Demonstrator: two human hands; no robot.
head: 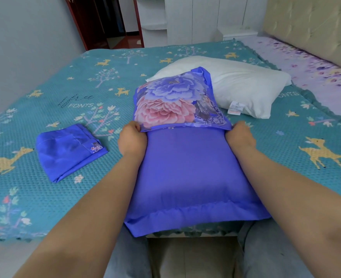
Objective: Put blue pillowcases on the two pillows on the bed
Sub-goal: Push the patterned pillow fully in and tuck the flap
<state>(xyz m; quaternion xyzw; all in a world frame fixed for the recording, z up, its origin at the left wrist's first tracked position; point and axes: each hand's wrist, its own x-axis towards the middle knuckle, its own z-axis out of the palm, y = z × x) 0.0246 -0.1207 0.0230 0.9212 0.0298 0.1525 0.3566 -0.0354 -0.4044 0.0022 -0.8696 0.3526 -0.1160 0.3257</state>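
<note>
Two forearms reaching forward from the near edge of the bed (45,197), over grey-trousered knees (266,247). Lying under and between them, a pillow in a plain blue pillowcase (189,177), its flanged near end overhanging the bed edge. Left hand (132,140) curling onto the left end of the floral flap (175,103), fingers tucked beneath the fabric edge; right hand (239,135) curling onto the right end likewise. Both grips clamped on that flap edge, holding it across the width of the pillow. Flap printed with blue and pink peonies, rising and folding away toward the far side. Sitting to the left, well apart, a folded blue pillowcase (69,151) flat on the teal deer-patterned bedspread. Resting beyond the flap, touching or just behind it, a bare white pillow (246,87) with a small label at its near corner. Farther right, lilac floral sheet (306,63) against a padded headboard (310,23). Farthest, white cupboards (185,19) and a dark doorway (97,21).
</note>
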